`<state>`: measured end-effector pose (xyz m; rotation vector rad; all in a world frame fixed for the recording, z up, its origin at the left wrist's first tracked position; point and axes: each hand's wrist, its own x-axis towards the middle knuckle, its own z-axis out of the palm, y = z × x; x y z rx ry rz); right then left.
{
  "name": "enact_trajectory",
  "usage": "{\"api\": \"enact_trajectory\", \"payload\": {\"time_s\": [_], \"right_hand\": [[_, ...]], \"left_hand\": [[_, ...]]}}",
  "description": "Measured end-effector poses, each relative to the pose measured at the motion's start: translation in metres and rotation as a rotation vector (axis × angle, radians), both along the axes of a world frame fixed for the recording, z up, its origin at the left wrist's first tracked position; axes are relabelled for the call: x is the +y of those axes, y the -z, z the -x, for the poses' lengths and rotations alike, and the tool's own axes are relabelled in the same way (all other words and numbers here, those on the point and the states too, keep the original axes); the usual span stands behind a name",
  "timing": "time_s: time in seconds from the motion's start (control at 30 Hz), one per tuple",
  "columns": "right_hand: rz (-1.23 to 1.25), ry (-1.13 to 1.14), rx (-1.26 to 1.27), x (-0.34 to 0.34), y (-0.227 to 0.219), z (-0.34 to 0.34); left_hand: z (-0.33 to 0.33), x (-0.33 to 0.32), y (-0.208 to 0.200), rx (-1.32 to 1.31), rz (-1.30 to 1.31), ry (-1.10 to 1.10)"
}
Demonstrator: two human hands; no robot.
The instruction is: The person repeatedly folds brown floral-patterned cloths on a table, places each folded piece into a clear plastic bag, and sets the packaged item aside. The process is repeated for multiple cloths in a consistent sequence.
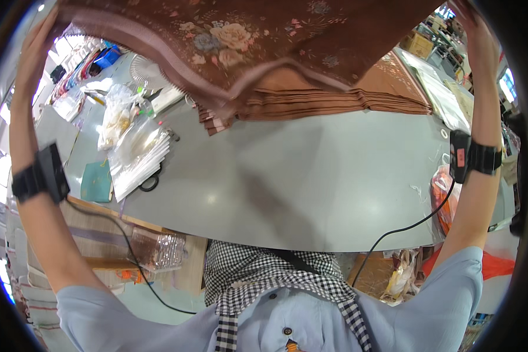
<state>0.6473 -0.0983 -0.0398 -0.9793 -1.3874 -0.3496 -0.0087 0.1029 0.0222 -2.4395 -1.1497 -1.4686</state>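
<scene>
A brown floral cloth (264, 35) with a paler border is held up and spread between my raised arms, its lower edge hanging in loose, blurred waves. My left hand (44, 26) is closed on its upper left corner. At the upper right, my right hand (466, 14) is up beside the cloth's other end, which runs out of the picture; its fingertips are partly cut off, but the taut edge leads to it. Behind and below the raised cloth, a stack of folded brown cloths (334, 104) lies on the grey table (311, 170).
Clear plastic bags (138, 155) lie on the left of the table, close to a teal pad (96, 182) and black-handled scissors (149, 183). A round white fan guard (146, 70) stands behind them. At the right are a bag with orange contents (443, 196) and wrapped flat packs (443, 97).
</scene>
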Motion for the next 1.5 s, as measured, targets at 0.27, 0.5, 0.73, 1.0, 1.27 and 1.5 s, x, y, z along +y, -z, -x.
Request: {"api": "enact_trajectory", "payload": {"time_s": [0.27,0.5,0.73,1.0,1.27,1.5], "right_hand": [[0.627,-0.316,0.245,-0.105,0.084,-0.023],[1.109,-0.030,0.206,-0.226,0.168,0.025],[1.006,-0.274,0.534,-0.250,0.285,0.055],[1.077,0.104,0.318,-0.093,0.351,0.040],[1.227,-0.029,0.208,-0.231,0.339,0.059],[0.728,0.202,0.529,-0.182,0.336,0.064]], "left_hand": [[-0.012,-0.131,0.112,0.034,0.289,0.038],[-0.020,-0.244,0.215,-0.238,0.669,0.131],[-0.021,-0.281,0.329,-0.284,1.193,0.180],[-0.068,-0.140,0.395,-0.436,1.062,-0.031],[-0.015,-0.272,0.392,0.173,0.970,0.121],[-0.025,-0.248,0.369,-0.359,0.908,-0.094]]}}
